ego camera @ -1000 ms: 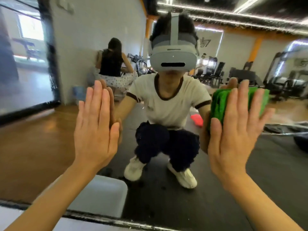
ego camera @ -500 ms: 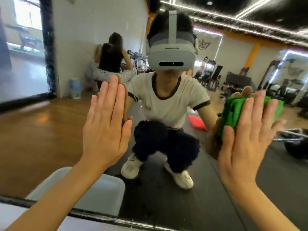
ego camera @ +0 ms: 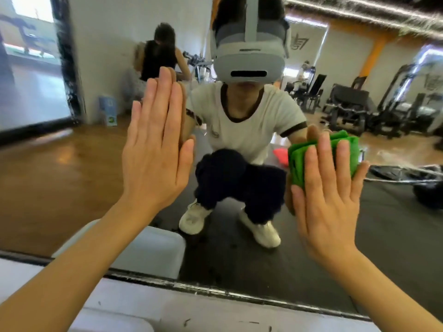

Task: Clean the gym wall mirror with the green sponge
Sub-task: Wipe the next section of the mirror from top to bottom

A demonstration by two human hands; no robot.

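The wall mirror (ego camera: 72, 188) fills the view, its dark lower edge running across the bottom. My right hand (ego camera: 326, 195) lies flat with straight fingers on the green sponge (ego camera: 350, 154) and presses it against the glass at the right. My left hand (ego camera: 155, 144) rests flat on the glass at centre left, fingers straight and together, holding nothing. Between the two hands the mirror reflects me crouching.
A white ledge (ego camera: 215, 312) runs under the mirror's dark bottom frame (ego camera: 239, 294). The glass reflects a wooden and black gym floor, weight machines at the right, a second person at the back left and a white bin.
Both hands and the sponge have shifted rightward and down across the glass; the view has tilted and moved closer.
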